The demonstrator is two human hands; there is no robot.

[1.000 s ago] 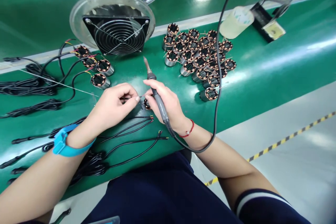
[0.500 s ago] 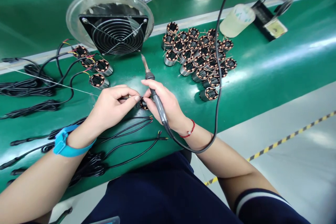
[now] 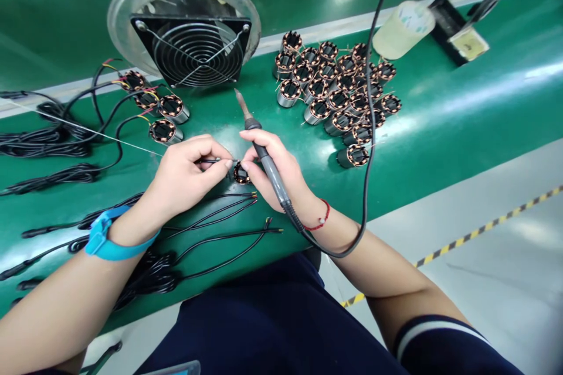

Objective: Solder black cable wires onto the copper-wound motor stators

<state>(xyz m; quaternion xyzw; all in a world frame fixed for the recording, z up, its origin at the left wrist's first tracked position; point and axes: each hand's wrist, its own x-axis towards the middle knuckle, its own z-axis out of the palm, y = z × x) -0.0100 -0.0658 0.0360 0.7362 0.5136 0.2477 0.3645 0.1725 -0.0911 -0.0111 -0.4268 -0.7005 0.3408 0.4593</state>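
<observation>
Soldering iron (image 3: 271,174) and cable (image 3: 210,160) in hands (image 3: 187,170), wound core (image 3: 241,174) between

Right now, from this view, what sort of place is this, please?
Probably an electronics assembly workshop: the right hand holds a soldering iron, and many copper-wound cores stand on the green bench.

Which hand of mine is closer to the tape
Right. Your right hand, holding the iron, is below and left of the tape in view; your left hand is farther left.
</observation>
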